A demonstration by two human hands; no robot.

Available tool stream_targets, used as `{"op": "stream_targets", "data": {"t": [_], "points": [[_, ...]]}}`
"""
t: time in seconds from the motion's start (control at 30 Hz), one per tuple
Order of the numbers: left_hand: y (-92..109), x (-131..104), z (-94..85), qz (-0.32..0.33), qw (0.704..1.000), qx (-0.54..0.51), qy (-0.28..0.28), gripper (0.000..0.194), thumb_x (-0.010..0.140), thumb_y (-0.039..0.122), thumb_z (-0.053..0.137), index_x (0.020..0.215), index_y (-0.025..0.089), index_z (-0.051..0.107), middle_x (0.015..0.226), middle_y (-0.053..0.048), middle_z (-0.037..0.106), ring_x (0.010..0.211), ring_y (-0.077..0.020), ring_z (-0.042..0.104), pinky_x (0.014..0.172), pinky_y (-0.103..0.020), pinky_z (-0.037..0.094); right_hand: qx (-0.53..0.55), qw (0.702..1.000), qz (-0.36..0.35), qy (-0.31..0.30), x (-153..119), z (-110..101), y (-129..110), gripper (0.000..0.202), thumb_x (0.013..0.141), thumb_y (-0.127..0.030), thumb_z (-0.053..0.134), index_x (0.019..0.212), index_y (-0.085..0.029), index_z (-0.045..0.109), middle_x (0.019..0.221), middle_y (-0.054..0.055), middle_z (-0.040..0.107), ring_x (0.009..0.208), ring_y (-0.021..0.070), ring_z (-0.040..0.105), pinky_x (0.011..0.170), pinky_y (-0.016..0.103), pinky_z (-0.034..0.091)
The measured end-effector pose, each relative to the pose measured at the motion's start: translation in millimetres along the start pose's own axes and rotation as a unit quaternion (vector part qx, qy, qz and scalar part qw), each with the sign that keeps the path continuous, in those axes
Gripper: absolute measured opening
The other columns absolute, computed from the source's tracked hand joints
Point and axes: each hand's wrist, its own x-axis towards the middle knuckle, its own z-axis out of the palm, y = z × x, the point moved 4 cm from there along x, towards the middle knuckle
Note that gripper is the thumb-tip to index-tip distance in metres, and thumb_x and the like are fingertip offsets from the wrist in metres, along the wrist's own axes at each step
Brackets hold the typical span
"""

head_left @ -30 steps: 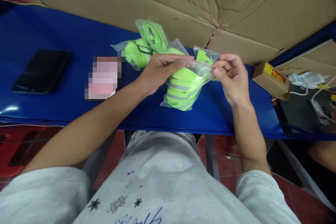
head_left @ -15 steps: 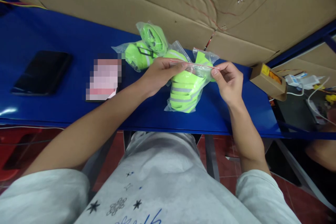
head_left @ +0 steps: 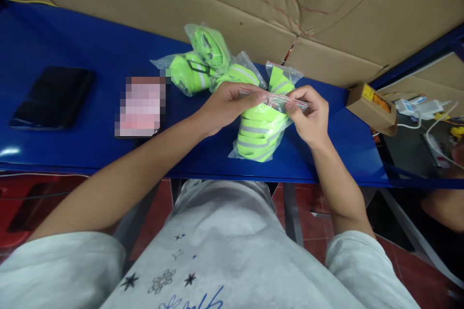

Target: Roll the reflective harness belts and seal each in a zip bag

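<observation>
A clear zip bag [head_left: 259, 135] holds a folded neon-green strap with grey reflective stripes, and hangs over the front part of the blue table. My left hand [head_left: 232, 106] pinches the left end of its red-lined zip edge between thumb and fingers. At the right end, my right hand [head_left: 310, 111] pinches the same edge. Just behind lie more bagged green straps: a rolled one [head_left: 210, 46] on top of another with a black buckle [head_left: 192, 72], a striped one [head_left: 241, 75] partly hidden by my left hand, and one [head_left: 281, 79] behind my right hand.
On the left of the blue table [head_left: 97, 48] lie a dark flat case [head_left: 52, 96] and a phone-like device [head_left: 141, 106] with a blurred screen. A small cardboard box [head_left: 371, 106] stands at the right, near white plugs and cables [head_left: 420, 108]. Cardboard sheeting [head_left: 181, 0] backs the table.
My right hand has moved left along the zip edge, closer to my left hand. The bag has shifted slightly right and toward me, and the view has turned a little.
</observation>
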Motion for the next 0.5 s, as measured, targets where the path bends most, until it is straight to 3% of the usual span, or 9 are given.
{"op": "stream_targets", "data": {"t": [0.17, 0.4, 0.5], "points": [[2.4, -1.6, 5.1, 0.031, 0.999, 0.006, -0.012, 0.029, 0.082, 0.049, 0.084, 0.099, 0.024, 0.085, 0.103, -0.002, 0.081, 0.102, -0.0221, 0.073, 0.095, -0.034, 0.054, -0.002, 1.0, 0.006, -0.003, -0.4, 2.4, -5.6, 0.031, 0.092, -0.053, 0.073, 0.083, -0.024, 0.066, 0.077, -0.001, 0.065, 0.065, 0.0132, 0.055, 0.061, 0.031, 0.046], [2.3, -6.9, 13.6, 0.077, 0.995, 0.049, 0.034, 0.016, 0.078, 0.034, 0.087, 0.083, 0.023, 0.078, 0.088, -0.002, 0.076, 0.09, -0.0203, 0.069, 0.086, -0.034, 0.053, -0.013, 0.999, 0.032, -0.014, -2.2, 7.9, -14.8, 0.031, 0.088, -0.051, 0.074, 0.077, -0.023, 0.064, 0.07, -0.002, 0.063, 0.058, 0.0114, 0.05, 0.055, 0.029, 0.043], [-0.1, -7.9, 15.5, 0.071, 0.996, 0.045, 0.023, 0.016, 0.079, 0.034, 0.086, 0.084, 0.022, 0.077, 0.088, -0.003, 0.075, 0.09, -0.0201, 0.069, 0.087, -0.034, 0.052, -0.018, 0.999, 0.034, -0.02, -3.1, 10.0, -16.4, 0.026, 0.088, -0.046, 0.074, 0.079, -0.023, 0.067, 0.07, -0.002, 0.064, 0.058, 0.0115, 0.052, 0.055, 0.029, 0.044]]}}
